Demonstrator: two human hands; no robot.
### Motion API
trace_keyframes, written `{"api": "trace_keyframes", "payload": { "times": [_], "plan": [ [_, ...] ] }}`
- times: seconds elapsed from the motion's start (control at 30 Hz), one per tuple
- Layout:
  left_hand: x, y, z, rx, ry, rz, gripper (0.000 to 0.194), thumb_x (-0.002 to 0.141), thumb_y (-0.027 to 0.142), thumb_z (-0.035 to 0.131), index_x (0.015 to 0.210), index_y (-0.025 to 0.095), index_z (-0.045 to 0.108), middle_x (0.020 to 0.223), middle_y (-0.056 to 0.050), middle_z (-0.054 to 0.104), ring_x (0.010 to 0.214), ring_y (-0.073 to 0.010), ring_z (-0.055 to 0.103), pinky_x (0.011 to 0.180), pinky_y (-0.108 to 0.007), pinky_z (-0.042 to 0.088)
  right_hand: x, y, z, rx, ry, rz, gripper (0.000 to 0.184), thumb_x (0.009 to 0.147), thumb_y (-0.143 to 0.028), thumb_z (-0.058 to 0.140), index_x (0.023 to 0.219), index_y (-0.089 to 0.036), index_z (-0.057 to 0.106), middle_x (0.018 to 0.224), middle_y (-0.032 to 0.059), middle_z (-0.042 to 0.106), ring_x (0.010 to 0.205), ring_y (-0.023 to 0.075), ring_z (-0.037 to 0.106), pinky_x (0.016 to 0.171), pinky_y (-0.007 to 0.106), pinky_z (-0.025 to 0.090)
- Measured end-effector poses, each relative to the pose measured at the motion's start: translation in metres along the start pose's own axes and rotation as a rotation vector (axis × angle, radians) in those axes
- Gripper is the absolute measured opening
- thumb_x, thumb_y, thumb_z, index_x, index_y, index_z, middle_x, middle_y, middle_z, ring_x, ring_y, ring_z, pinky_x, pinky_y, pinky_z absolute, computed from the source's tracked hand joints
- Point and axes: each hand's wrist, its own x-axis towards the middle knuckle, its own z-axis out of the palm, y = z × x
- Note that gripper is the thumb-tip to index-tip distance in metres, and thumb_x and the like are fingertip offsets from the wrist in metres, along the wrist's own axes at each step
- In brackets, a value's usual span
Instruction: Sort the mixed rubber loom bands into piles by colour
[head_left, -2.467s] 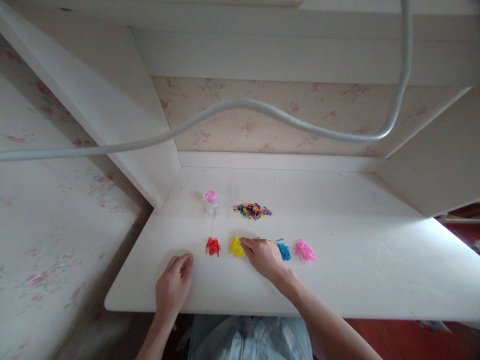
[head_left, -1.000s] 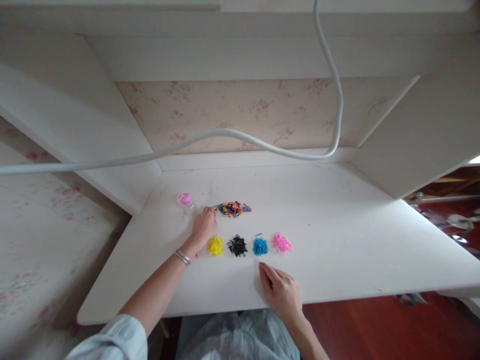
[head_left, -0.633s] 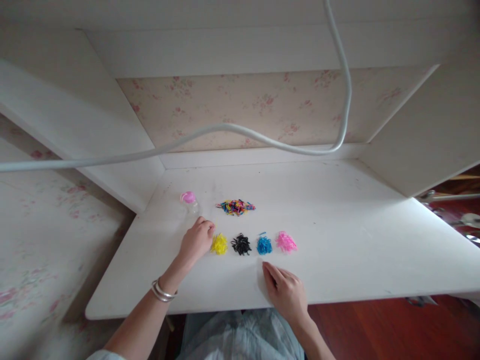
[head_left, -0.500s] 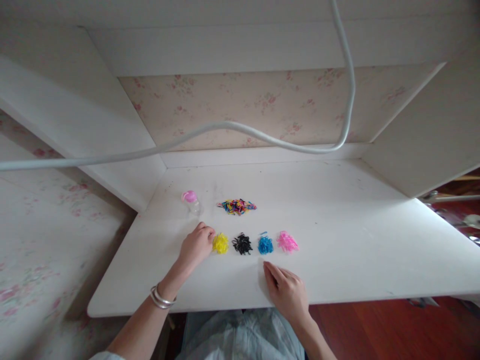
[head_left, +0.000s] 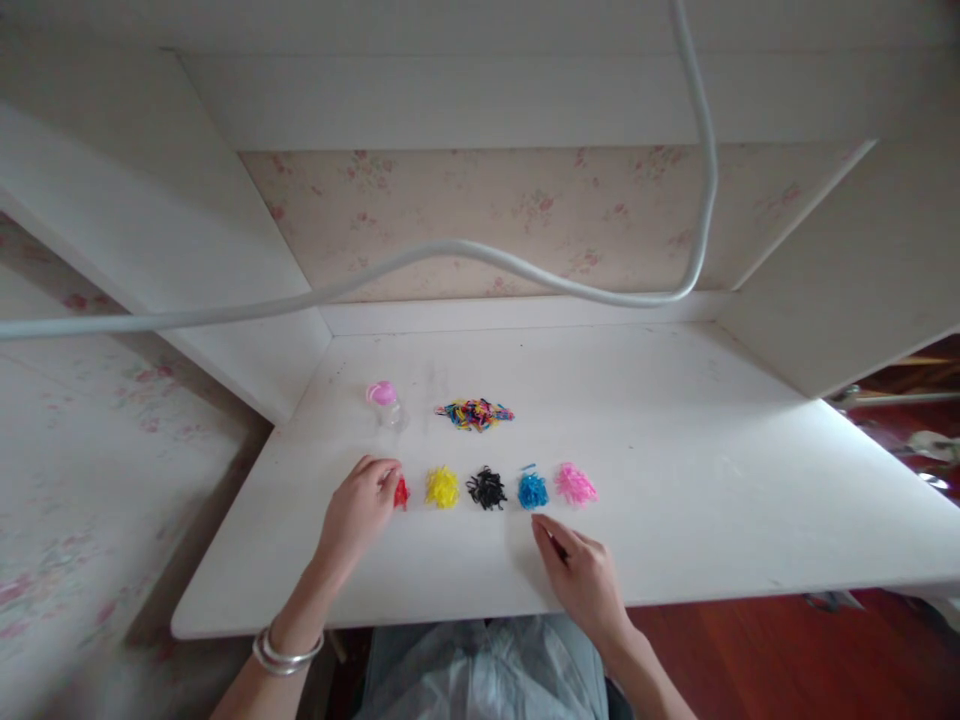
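My left hand (head_left: 361, 503) is at a small pile of red rubber bands (head_left: 402, 492), its curled fingers covering the pile's left side. The thumb and fingers look pinched together, and whatever they hold is hidden. To the right, in a row, lie piles of yellow rubber bands (head_left: 442, 487), black rubber bands (head_left: 487, 488), blue rubber bands (head_left: 532, 490) and pink rubber bands (head_left: 576, 484). Just in front of the blue pile, my right hand (head_left: 583, 575) is closed in a pinch over the table; its contents, if any, cannot be made out.
Behind the row lies a mixed multicoloured heap of rubber bands (head_left: 476, 414). A clear container with a pink top (head_left: 382, 393) is at the back left. A white cable (head_left: 465, 248) crosses the view above the white table (head_left: 675, 450). White panels stand on both sides.
My left hand has moved left from the yellow pile, so the red pile beside it now shows. My right hand has shifted only slightly, close to the blue pile.
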Motion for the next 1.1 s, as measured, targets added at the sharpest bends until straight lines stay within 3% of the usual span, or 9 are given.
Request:
{"api": "trace_keyframes", "payload": {
  "times": [0.13,0.33,0.5,0.73,0.93,1.1],
  "plan": [
    [-0.027,-0.033,-0.003,-0.052,0.069,-0.089,0.029,0.088,0.039,0.043,0.096,0.020,0.062,0.096,-0.005,0.064,0.080,-0.0155,0.061,0.074,-0.026,0.046,0.036,-0.018,-0.013,-0.062,-0.003,-0.075,0.033,0.092,-0.038,0.042,0.099,-0.022,0.070,0.071,0.0023,0.070,0.057,0.0103,0.061,0.056,0.018,0.039],
    [-0.060,-0.068,0.003,-0.011,0.196,-0.229,0.029,0.087,0.039,0.045,0.096,0.018,0.062,0.088,-0.004,0.063,0.074,-0.0147,0.058,0.072,-0.025,0.046,0.101,-0.044,-0.006,-0.313,-0.194,0.020,0.031,0.091,-0.039,0.040,0.097,-0.032,0.069,0.074,-0.0014,0.070,0.067,0.0134,0.064,0.056,0.020,0.036],
    [-0.065,-0.066,0.007,0.008,0.221,-0.255,0.028,0.088,0.040,0.044,0.096,0.020,0.063,0.086,-0.002,0.064,0.073,-0.0125,0.059,0.070,-0.023,0.044,0.132,-0.069,0.030,-0.500,-0.363,-0.020,0.035,0.092,-0.042,0.035,0.110,-0.036,0.063,0.095,0.0016,0.070,0.083,0.0187,0.064,0.067,0.026,0.041],
    [-0.062,-0.063,0.004,0.015,0.196,-0.262,0.026,0.088,0.038,0.044,0.097,0.022,0.063,0.090,-0.001,0.066,0.075,-0.0120,0.062,0.068,-0.022,0.044,0.165,-0.078,0.070,-0.581,-0.409,-0.006,0.038,0.093,-0.040,0.032,0.115,-0.030,0.061,0.100,0.0087,0.067,0.090,0.0222,0.062,0.075,0.033,0.043],
    [-0.060,-0.063,0.004,0.038,0.196,-0.272,0.022,0.087,0.034,0.046,0.096,0.023,0.063,0.093,-0.001,0.067,0.075,-0.0134,0.063,0.066,-0.022,0.044,0.168,-0.074,0.079,-0.587,-0.395,-0.054,0.042,0.095,-0.037,0.026,0.108,-0.028,0.064,0.096,0.0090,0.067,0.088,0.0218,0.062,0.076,0.034,0.043],
    [-0.060,-0.062,0.004,0.053,0.190,-0.281,0.022,0.088,0.035,0.046,0.096,0.024,0.063,0.094,-0.001,0.067,0.077,-0.0129,0.063,0.066,-0.021,0.043,0.162,-0.072,0.073,-0.558,-0.339,-0.085,0.040,0.095,-0.037,0.027,0.104,-0.032,0.066,0.102,0.0029,0.067,0.089,0.0183,0.062,0.073,0.029,0.043]
  ]
}}
